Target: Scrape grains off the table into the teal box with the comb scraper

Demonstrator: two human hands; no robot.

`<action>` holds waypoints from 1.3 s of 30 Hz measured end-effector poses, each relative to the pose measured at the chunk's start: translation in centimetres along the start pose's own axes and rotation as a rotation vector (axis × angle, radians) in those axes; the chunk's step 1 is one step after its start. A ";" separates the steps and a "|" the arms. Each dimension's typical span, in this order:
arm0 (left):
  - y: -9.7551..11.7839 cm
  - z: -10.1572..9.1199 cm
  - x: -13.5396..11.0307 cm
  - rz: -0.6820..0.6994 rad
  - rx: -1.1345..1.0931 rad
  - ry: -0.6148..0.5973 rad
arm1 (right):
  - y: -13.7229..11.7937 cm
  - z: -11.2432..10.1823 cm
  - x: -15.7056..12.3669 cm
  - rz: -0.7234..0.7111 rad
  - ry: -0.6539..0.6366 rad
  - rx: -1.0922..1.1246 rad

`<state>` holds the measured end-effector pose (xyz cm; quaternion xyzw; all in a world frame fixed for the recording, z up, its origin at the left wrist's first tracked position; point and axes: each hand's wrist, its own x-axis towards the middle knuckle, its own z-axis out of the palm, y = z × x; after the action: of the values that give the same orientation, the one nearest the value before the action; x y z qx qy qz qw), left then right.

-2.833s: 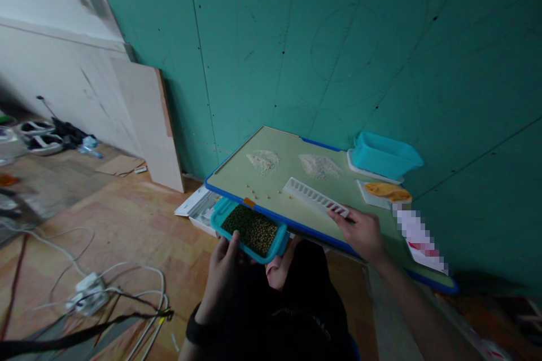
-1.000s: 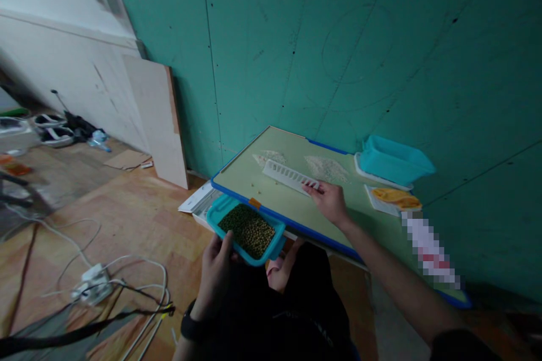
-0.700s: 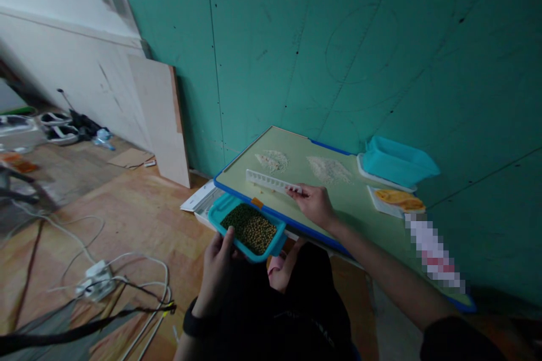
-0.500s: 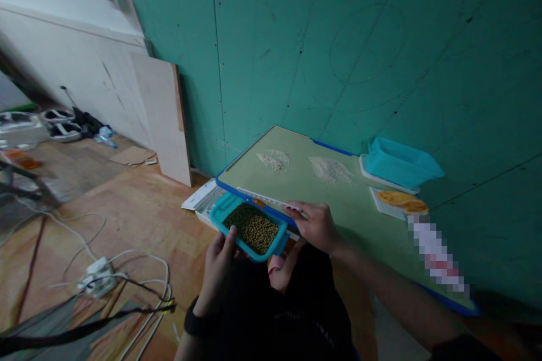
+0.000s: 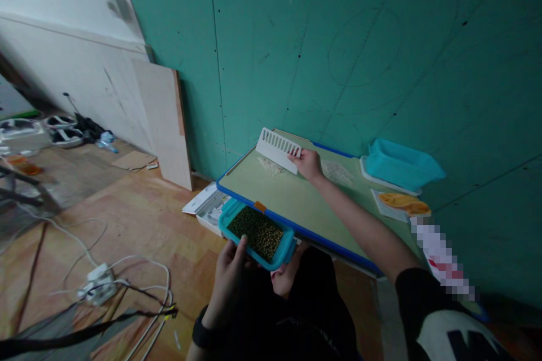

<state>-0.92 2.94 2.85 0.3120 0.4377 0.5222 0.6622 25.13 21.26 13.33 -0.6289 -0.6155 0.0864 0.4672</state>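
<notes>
Right grip [image 5: 308, 164]: pinched scraper [image 5: 276, 151] by right end | Scraper: near worktop [image 5: 249, 185] far-left corner, long axis parallel to near edge, pile [image 5: 270, 167] along near side | Left grip [image 5: 230, 266]: held tub [image 5: 289, 243] by near edge

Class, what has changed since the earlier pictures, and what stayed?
The right hand has carried the white slotted strip from the front edge of the table back toward the left pale pile; loose beans near that edge no longer show. The left hand still grips the teal tray.
</notes>
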 end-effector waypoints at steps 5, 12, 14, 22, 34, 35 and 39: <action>-0.2 -0.4 0.2 0.003 0.006 -0.040 | 0.2 1.2 0.5 -0.005 -0.022 -0.077; -0.2 -0.7 0.3 0.004 0.044 -0.034 | 1.2 1.0 0.3 0.011 -0.041 -0.005; -0.3 -0.7 0.4 -0.004 0.050 -0.039 | 1.4 1.0 0.2 0.025 -0.054 0.036; -0.7 -1.0 0.6 -0.002 0.048 -0.051 | 1.9 0.7 0.1 0.062 -0.085 0.188; -1.0 -1.1 0.7 0.011 0.062 -0.040 | 1.8 0.8 0.6 0.105 -0.080 0.204; -1.0 -1.1 0.7 0.009 0.071 -0.037 | 1.7 0.9 0.6 0.109 -0.087 0.202; -0.7 -1.0 0.7 -0.010 0.085 -0.014 | 1.5 1.1 0.5 0.120 -0.127 0.221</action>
<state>-1.46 3.36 1.69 0.3413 0.4565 0.4976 0.6538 25.57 22.50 11.89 -0.6026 -0.5918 0.2211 0.4875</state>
